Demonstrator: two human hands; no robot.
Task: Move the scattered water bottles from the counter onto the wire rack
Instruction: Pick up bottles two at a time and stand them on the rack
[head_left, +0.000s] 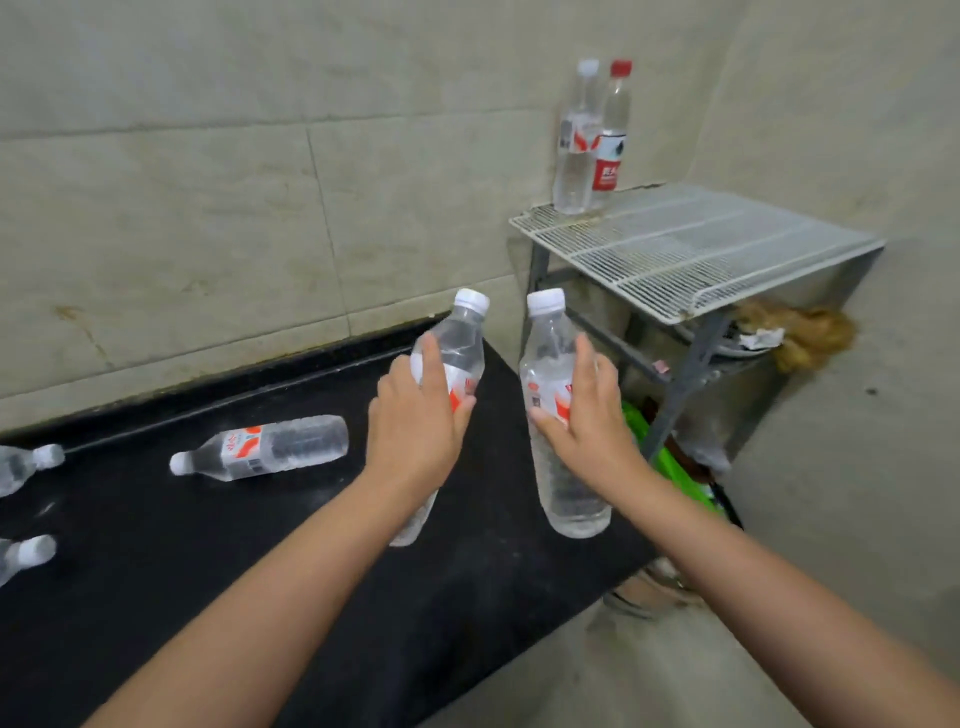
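Observation:
My left hand (418, 415) grips a clear white-capped water bottle (460, 338), tilted with its cap up and to the right, above the black counter (208, 545). My right hand (587, 421) holds a second clear bottle (553, 358) nearly upright, just past the counter's right end. The white wire rack (691, 249) stands up and to the right of both hands. At its back left corner stand two bottles, one white-capped (576, 140) and one red-capped (613, 130). One bottle (265, 447) lies on its side on the counter; two more (23, 465) (23, 558) are cut off at the left edge.
A tiled wall runs behind the counter and the rack. Under the rack's top is a lower shelf with a brown clump (800, 332) and crumpled paper. A green bag (670, 457) sits below, beside the rack's grey legs. Bare floor lies at the lower right.

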